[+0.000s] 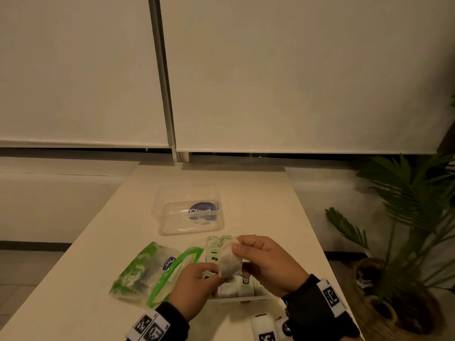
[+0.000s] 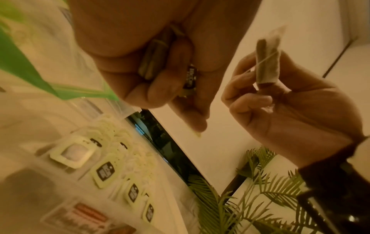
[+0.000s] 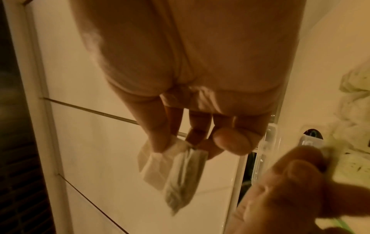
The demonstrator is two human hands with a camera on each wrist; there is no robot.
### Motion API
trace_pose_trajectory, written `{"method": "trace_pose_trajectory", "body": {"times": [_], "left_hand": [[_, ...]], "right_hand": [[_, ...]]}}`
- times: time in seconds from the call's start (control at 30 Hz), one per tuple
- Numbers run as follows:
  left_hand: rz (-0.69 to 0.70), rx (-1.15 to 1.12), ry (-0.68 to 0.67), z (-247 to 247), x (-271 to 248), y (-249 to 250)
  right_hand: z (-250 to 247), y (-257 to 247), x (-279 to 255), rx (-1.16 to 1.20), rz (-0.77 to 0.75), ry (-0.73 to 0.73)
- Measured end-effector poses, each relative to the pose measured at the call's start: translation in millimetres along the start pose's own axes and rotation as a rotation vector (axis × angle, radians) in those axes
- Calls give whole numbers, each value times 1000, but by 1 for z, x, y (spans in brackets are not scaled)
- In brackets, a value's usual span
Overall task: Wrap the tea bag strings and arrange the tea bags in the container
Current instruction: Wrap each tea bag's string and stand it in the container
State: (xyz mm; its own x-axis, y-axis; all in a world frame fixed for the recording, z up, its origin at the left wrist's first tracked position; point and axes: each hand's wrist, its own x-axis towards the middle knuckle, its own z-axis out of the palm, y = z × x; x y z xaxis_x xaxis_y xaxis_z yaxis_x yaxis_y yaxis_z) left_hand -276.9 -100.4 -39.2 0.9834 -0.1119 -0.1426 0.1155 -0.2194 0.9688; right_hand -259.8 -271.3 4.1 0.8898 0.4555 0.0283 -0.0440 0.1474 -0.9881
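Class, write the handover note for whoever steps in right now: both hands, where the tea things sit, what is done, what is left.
Right hand: pinches a tea bag by its top.
Left hand: pinches what looks like that bag's tag, with something else tucked in the palm.
Container: on the table under the hands, already lined with tea bags.
Lid: lies behind it. Green pouch: open, to its left.
Left: finish wrapping the string, then place the bag.

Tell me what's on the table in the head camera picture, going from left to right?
Green zip bag → left hand → tea bag → right hand. The palm plant stands past the table's right edge.
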Motion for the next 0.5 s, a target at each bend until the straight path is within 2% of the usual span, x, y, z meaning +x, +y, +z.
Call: {"method": "trace_pose_trajectory", "body": {"times": [0.07,0.17,0.3,0.4,0.5], "left_hand": [[-23,-60,-54,1,2,1],[-47,-160,-41,3,4,2],[-46,-387,-57,-2,8,3],[-32,-529,13,-9,12,5],[74,-511,84,-11,9,12]], "right_hand": [[5,3,0,-30,-28,-39],[8,7,-2,-57,-57,-60],[10,7,-8,-126,-22,-55],[10,2,-10,-221,28,-62],[12,5,-9,-332,66,21]]}}
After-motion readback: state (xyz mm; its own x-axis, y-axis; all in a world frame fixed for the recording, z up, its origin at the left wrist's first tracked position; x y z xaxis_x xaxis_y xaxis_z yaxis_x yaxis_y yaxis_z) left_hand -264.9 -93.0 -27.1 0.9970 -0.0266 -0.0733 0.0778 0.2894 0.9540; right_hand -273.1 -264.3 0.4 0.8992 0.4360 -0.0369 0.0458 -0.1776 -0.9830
